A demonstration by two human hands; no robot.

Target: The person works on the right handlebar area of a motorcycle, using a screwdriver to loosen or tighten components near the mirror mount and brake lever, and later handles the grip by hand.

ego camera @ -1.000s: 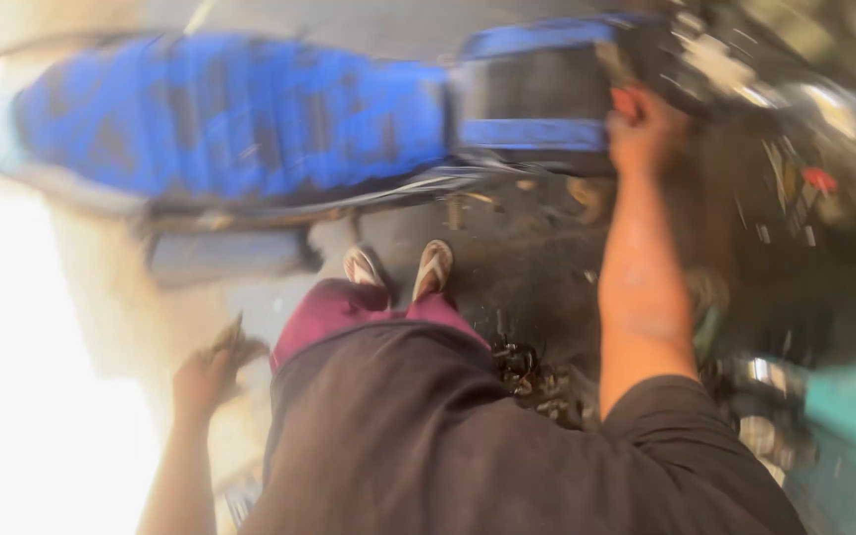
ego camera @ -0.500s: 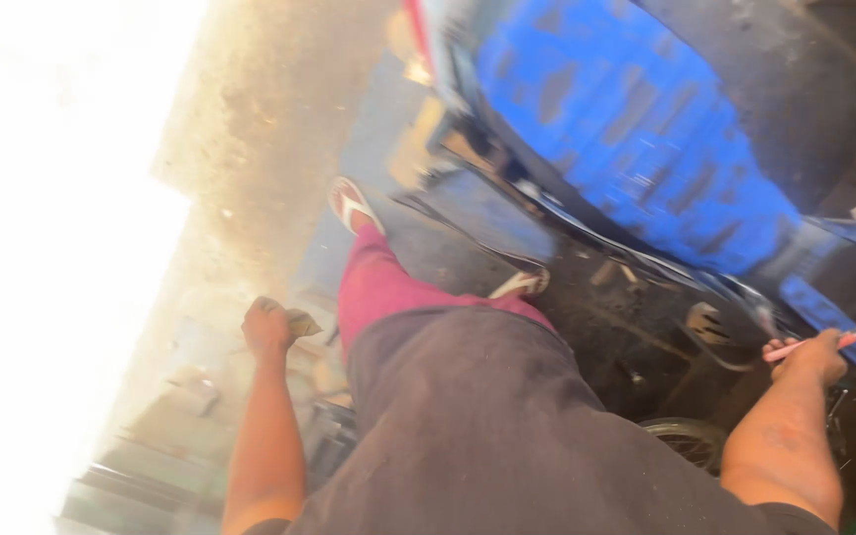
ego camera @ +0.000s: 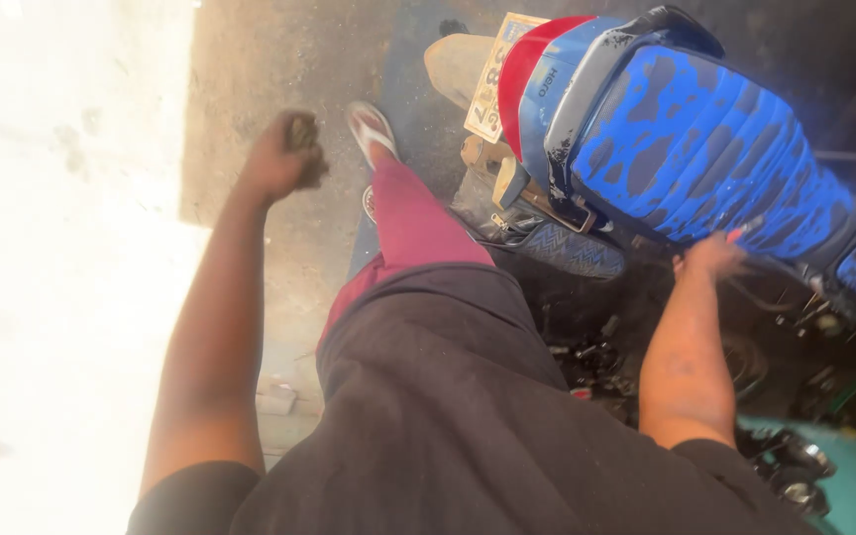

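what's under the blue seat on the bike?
Under the blue seat show a patterned side panel, a tan bracket and dark parts on the ground. The right hand sits at the seat's lower edge, holding a thin tool. The engine is hidden in shadow.

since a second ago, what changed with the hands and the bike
The right hand left the dark part beyond the blue seat and now sits beside the seat, a thin red-tipped tool in its grip. The left hand rose out in front. It stays closed on a dark rag; the bike stays parked.
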